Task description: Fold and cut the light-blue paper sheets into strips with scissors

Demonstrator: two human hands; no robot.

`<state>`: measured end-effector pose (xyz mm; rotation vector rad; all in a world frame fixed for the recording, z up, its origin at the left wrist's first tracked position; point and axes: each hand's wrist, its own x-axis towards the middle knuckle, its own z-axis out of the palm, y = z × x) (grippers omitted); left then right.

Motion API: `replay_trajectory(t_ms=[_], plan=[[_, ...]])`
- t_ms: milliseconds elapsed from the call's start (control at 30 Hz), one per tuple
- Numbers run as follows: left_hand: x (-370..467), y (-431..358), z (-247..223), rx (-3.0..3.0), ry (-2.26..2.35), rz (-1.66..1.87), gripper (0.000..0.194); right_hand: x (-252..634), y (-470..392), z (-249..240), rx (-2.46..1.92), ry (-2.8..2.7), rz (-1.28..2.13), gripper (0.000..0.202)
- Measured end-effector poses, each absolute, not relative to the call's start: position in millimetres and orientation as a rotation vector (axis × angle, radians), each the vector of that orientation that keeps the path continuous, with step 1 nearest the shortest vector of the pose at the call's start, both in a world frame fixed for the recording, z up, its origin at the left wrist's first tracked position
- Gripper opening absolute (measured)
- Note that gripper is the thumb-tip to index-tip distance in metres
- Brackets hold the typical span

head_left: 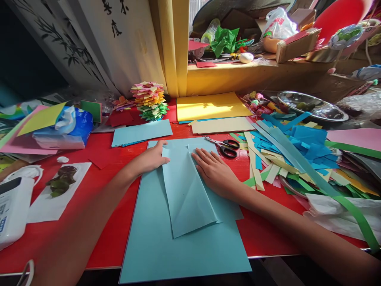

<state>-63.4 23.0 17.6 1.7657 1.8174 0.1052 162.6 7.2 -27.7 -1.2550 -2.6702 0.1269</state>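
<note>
A light blue sheet of paper (189,198), folded over with a diagonal crease, lies at a slant on larger light blue sheets (184,258). My left hand (153,157) grips its upper left corner between thumb and curled fingers. Flat along its right edge, near the top, rests my right hand (216,172), fingers stretched out and pressing down. Just beyond that hand are scissors with black handles (228,150), lying on the table.
The red table (104,222) holds a heap of cut paper strips (276,159) at right. Yellow paper (211,106), a folded blue stack (143,132) and a colourful folded-paper piece (150,99) stand behind. Left are a tissue pack (71,127) and a white device (14,210).
</note>
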Motion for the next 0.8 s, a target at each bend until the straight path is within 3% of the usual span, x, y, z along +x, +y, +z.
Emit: replay_trajectory(t_ms=[333, 800], plan=[[-63.6, 23.7, 16.8, 1.798, 1.819, 0.063, 0.062, 153.9, 16.5, -23.8, -1.294, -2.514, 0.004, 0.042], [-57.9, 21.3, 20.1, 1.734, 1.831, 0.019, 0.080, 150.2, 14.4, -28.3, -1.379, -2.564, 0.016, 0.046]])
